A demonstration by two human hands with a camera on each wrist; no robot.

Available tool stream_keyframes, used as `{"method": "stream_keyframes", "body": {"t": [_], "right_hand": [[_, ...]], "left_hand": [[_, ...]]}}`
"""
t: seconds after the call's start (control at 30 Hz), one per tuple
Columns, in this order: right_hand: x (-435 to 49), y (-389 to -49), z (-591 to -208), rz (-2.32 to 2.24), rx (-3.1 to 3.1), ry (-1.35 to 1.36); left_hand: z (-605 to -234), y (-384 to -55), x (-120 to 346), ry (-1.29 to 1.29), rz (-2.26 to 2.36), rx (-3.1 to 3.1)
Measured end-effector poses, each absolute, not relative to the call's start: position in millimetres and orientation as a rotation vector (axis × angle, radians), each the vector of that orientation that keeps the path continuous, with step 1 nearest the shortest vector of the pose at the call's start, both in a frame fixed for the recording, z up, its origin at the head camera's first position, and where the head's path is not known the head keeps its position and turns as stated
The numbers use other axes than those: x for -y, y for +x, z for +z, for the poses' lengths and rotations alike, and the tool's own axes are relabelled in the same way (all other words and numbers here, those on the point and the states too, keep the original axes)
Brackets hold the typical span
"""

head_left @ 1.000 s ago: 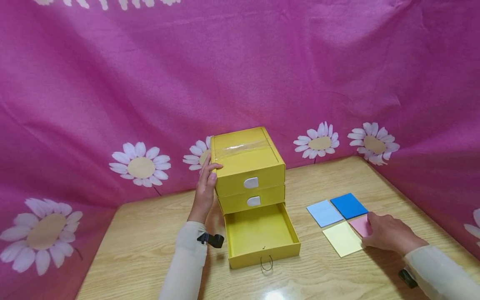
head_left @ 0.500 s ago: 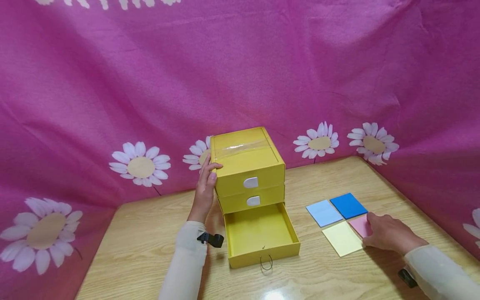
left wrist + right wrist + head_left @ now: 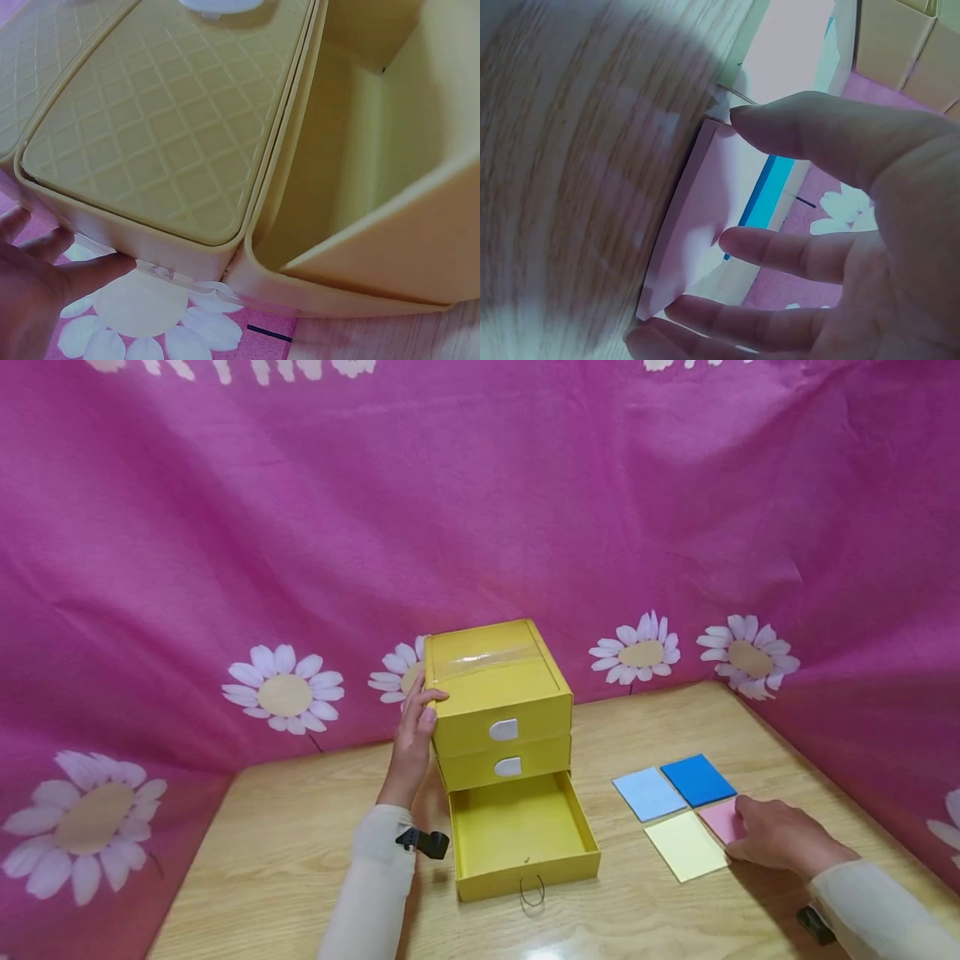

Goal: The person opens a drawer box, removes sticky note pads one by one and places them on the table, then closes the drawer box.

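A yellow drawer box (image 3: 498, 670) stands on the table with its bottom drawer (image 3: 523, 827) pulled out. My left hand (image 3: 412, 742) rests against the box's left side near the top, fingers extended; in the left wrist view its fingertips (image 3: 112, 264) touch the side wall. On the right, a pink sticky note pad (image 3: 722, 819) lies flat among other pads. My right hand (image 3: 783, 835) spans it, thumb at one edge and fingers curled at the opposite edge. In the right wrist view the pink pad (image 3: 694, 217) shows between thumb and fingers, its index fingertip (image 3: 739, 244) over the top.
A light blue pad (image 3: 649, 794), a dark blue pad (image 3: 698, 779) and a pale yellow pad (image 3: 686, 846) lie close around the pink one. A thin loop (image 3: 532, 891) hangs from the drawer front. Behind the table hangs a pink flowered cloth (image 3: 480, 510).
The head view has tilted slightly, so the box and pads sit a little lower in it. Both hands keep their places on the box and the pink pad.
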State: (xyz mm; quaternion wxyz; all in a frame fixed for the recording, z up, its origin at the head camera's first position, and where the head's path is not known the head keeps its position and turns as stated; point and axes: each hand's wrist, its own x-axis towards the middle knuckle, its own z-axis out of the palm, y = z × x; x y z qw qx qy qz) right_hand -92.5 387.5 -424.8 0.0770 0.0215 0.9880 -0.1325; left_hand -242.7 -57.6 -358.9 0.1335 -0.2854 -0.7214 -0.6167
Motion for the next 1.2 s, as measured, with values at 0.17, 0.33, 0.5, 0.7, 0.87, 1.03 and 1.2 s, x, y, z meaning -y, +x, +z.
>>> {"method": "stream_keyframes", "body": {"t": [0.17, 0.33, 0.5, 0.7, 0.87, 1.03, 1.2], "right_hand": [[-388, -93, -424, -0.395, -2.965, 0.064], [-387, -94, -420, -0.387, -2.969, 0.052], [-383, -95, -413, -0.372, -3.003, 0.078], [-373, -99, -408, -0.349, -3.060, 0.049], [-362, -102, -401, -0.342, -3.108, 0.019], [-351, -100, -396, -0.370, -3.140, -0.020], [-337, -100, -392, -0.420, -3.165, -0.112]], "left_hand": [[-359, -241, 59, -0.828, -1.790, 2.101], [-359, -242, 59, -0.829, -1.783, 2.095], [-357, -242, 60, -0.810, -1.772, 2.109], [-356, -243, 61, -0.814, -1.767, 2.116], [-358, -244, 63, -0.820, -1.781, 2.118], [-359, -245, 61, -0.838, -1.805, 2.120], [-356, -245, 61, -0.831, -1.789, 2.130]]}}
